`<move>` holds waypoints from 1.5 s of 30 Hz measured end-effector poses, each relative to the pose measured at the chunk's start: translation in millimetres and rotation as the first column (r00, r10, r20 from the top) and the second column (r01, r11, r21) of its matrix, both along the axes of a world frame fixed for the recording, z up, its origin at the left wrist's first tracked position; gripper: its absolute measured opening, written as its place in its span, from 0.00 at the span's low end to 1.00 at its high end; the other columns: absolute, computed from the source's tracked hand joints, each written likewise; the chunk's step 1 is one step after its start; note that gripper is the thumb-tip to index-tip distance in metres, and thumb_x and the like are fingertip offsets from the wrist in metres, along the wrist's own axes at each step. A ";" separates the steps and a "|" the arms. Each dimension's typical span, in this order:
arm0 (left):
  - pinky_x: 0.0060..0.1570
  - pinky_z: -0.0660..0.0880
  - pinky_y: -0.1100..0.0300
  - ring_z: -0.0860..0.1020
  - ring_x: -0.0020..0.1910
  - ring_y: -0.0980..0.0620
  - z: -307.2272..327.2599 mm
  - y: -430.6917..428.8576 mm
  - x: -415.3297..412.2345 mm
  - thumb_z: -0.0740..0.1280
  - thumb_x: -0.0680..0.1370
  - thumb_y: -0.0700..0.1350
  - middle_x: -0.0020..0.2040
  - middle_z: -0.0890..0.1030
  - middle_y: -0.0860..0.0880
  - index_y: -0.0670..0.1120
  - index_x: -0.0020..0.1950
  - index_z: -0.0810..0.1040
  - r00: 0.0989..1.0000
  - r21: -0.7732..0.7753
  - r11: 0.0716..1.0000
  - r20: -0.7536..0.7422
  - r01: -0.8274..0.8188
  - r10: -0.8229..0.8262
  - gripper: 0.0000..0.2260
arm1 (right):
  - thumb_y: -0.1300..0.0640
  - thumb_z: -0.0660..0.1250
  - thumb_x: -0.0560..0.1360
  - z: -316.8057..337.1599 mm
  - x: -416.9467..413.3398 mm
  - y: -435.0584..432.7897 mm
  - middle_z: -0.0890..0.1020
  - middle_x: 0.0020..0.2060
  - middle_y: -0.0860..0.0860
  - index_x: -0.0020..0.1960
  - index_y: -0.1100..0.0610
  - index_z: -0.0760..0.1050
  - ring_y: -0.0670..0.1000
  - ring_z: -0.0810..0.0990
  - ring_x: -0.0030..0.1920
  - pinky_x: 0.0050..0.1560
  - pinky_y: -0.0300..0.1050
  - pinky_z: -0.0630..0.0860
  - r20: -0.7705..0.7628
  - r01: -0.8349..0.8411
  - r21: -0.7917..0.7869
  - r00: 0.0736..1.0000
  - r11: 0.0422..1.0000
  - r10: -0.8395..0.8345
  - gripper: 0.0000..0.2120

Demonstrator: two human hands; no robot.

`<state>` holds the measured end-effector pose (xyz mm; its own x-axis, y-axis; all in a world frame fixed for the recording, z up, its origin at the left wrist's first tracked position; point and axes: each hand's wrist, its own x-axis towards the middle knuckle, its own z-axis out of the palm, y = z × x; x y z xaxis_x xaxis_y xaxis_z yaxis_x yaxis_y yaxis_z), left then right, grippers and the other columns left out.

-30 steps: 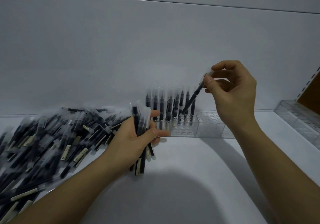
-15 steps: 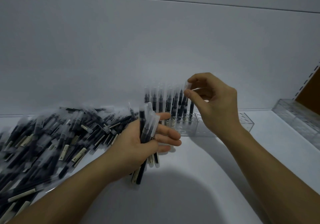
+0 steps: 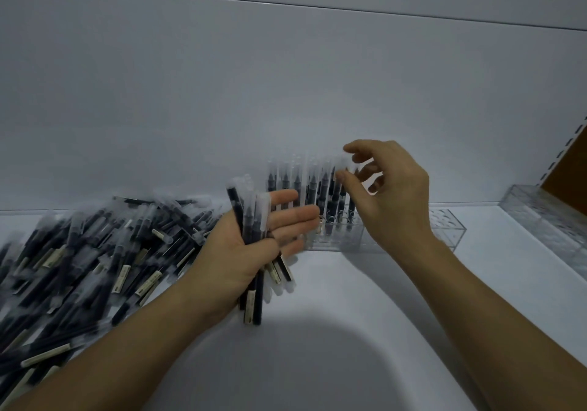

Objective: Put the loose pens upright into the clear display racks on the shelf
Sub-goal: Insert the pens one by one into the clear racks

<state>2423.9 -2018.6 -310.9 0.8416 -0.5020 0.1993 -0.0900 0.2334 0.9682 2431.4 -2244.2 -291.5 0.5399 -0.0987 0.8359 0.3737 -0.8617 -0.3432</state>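
right hand (image 3: 394, 201), fingers apart, empty, just beside racked pens (image 3: 297, 185): could knock them askew. left hand (image 3: 232, 251) thumb-clamped on bundle of pens (image 3: 246, 220): could slip.

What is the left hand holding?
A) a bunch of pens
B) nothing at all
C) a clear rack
A: the left hand grips a bunch of pens against its palm, their clear caps pointing up.

Labels (image 3: 122, 278) on pens (image 3: 95, 245) blurred; unreadable.
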 end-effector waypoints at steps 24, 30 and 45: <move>0.59 0.79 0.52 0.81 0.62 0.44 11.9 10.0 6.2 0.64 0.77 0.28 0.62 0.83 0.43 0.43 0.72 0.70 0.988 -0.253 0.960 -0.128 -0.120 0.090 0.25 | 0.68 0.77 0.73 6.7 -21.5 28.1 0.83 0.37 0.52 0.46 0.55 0.78 0.56 0.82 0.33 0.38 0.51 0.82 -0.459 -0.469 0.326 0.680 0.821 0.571 0.12; 0.45 0.84 0.51 0.86 0.48 0.48 11.9 4.9 2.2 0.67 0.77 0.35 0.49 0.87 0.45 0.46 0.65 0.77 0.965 -0.087 0.963 -0.091 -0.255 0.247 0.17 | 0.67 0.77 0.73 14.6 -18.8 13.4 0.83 0.37 0.50 0.49 0.52 0.80 0.56 0.74 0.32 0.36 0.47 0.75 -0.452 -0.454 0.315 0.700 0.833 0.553 0.13; 0.24 0.68 0.66 0.70 0.22 0.55 9.8 12.4 1.8 0.67 0.80 0.49 0.25 0.73 0.48 0.45 0.46 0.85 0.870 0.043 0.898 0.273 -0.438 0.411 0.11 | 0.53 0.79 0.73 12.7 -28.1 27.8 0.83 0.34 0.49 0.45 0.57 0.78 0.55 0.75 0.28 0.30 0.51 0.74 -0.547 -0.523 0.361 0.552 0.772 0.629 0.12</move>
